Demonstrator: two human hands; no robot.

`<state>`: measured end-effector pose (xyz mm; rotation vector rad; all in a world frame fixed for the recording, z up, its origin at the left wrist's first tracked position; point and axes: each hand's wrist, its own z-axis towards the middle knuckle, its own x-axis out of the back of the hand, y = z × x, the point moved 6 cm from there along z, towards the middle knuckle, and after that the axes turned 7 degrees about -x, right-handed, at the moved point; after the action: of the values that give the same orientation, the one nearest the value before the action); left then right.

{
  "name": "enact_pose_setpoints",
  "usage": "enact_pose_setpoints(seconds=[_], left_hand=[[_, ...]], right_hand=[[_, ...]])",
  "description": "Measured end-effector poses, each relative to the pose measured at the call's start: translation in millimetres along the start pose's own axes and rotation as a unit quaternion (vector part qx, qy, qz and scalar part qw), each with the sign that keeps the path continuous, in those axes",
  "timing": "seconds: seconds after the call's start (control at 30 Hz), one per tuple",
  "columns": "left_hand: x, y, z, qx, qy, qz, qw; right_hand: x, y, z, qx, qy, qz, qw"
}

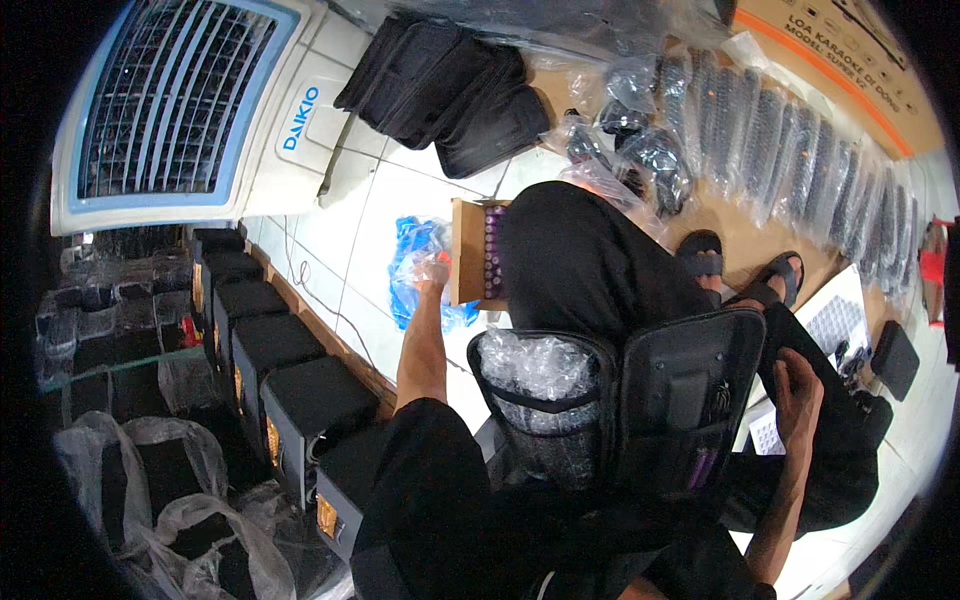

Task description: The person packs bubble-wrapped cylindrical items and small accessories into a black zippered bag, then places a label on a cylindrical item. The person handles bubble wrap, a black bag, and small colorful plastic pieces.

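Note:
My left hand (429, 268) reaches into a clear and blue plastic bag (409, 300) on the tiled floor; the plastic covers its fingers, and something orange-red shows there. Beside it stands an open cardboard box (468, 255) with rows of purple cylindrical items (493, 251). An open black zip case (686, 375) lies on my lap. Its left half holds a bubble-wrapped item (540, 375) under a strap; in its right half, purple items (703, 466) sit in a pocket. My right hand (796, 394) hangs beside the case with its fingers curled, over my right leg.
A Daikio air cooler (300, 120) stands at the upper left, above a row of black boxy units (277, 337). Black cases (450, 90) are stacked at the top. Plastic-wrapped black items (787, 150) line the cardboard at the upper right. A cable (330, 307) crosses the floor.

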<state>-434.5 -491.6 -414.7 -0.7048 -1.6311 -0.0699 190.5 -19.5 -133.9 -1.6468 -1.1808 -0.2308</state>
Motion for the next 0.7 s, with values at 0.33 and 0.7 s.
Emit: enact_pose_setpoints(seconds=[0.33, 0.7], left_hand=[[43.9, 9.5, -15.9, 0.006, 0.042, -0.167, 0.985], [141.9, 32.5, -123.7, 0.041, -0.118, -0.695, 0.708]], right_hand=[[7.0, -11.0, 0.7, 0.014, 0.009, 0.017, 1.000], [13.8, -24.2, -10.7, 0.052, 0.027, 0.034, 0.998]])
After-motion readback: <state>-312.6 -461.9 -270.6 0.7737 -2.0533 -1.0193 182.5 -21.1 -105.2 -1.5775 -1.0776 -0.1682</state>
